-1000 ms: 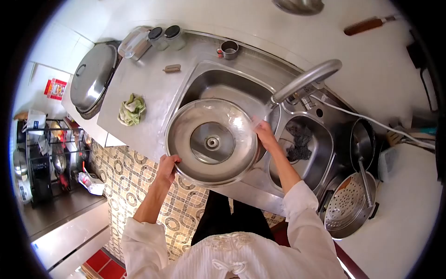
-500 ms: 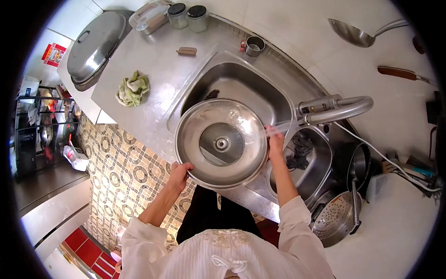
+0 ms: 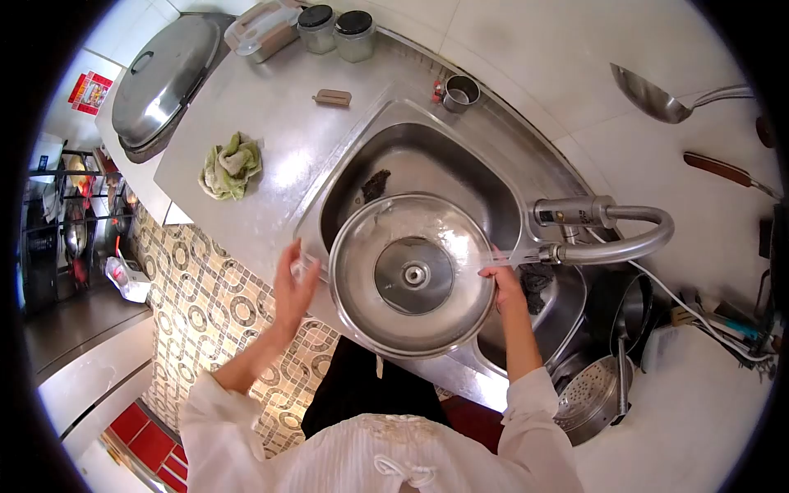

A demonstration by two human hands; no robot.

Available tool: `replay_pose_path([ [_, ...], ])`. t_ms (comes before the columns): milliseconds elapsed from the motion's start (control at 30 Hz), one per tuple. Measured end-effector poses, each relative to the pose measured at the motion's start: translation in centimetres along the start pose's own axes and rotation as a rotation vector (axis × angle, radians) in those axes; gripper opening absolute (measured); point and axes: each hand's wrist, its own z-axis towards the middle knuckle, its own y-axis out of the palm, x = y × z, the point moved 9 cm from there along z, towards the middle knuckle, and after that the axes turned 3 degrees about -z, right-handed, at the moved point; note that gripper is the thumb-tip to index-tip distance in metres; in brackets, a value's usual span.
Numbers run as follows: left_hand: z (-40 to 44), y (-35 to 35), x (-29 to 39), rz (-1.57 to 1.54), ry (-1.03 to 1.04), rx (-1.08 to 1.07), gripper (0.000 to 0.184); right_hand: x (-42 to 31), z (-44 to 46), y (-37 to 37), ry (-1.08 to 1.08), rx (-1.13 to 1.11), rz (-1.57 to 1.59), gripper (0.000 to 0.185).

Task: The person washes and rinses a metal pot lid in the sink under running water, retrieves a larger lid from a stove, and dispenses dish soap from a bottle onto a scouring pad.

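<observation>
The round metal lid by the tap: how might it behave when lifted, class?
The lid is probably slippery: water from the tap seems to reach it. It looks stiff, evenly round with only the right hand gripping it. Its glassy centre may be fragile if knocked.

A crumpled green-and-white cloth (image 3: 230, 167) lies on the metal tabletop (image 3: 275, 107). Two dark-lidded jars (image 3: 355, 46) stand beside a plastic container (image 3: 261, 33). A ladle (image 3: 655, 95) hangs against the wall (image 3: 509, 66).
</observation>
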Motion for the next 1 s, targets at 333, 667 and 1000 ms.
replay_pose_path([
  [333, 15.6, 22.9, -5.1, 0.833, 0.723, -0.892, 0.036, -2.0, 1.9, -3.1, -0.050, 0.008, -0.130, 0.066],
  [667, 17.7, 23.4, 4.3, 0.387, 0.505, -0.529, 0.040, -4.4, -0.4, 1.6, -0.063, -0.031, -0.114, 0.066],
  [1000, 1.6, 30.8, 14.1, 0.028, 1.018, -0.896, 0.030, -5.9, -1.3, 2.1, -0.078, 0.158, -0.261, 0.064],
])
